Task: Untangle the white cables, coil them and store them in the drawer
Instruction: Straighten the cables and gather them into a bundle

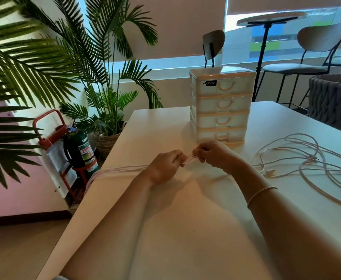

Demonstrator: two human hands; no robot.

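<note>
My left hand (pixel 164 165) and my right hand (pixel 211 153) are close together above the white table (pixel 185 229), both pinching a bundle of white cable strands (pixel 189 157) stretched between them. From my left hand the strands run left over the table edge (pixel 115 169) and hang down. A second white cable (pixel 311 160) lies in loose tangled loops on the table to the right, with a plug end near my right wrist. A small white drawer unit (pixel 222 106) with several shut drawers stands just behind my hands.
Palm plants (pixel 97 81) and a green fire extinguisher (pixel 80 152) on a red stand sit left of the table. Chairs (pixel 311 55), a tall round table and a woven seat (pixel 333 104) are behind on the right.
</note>
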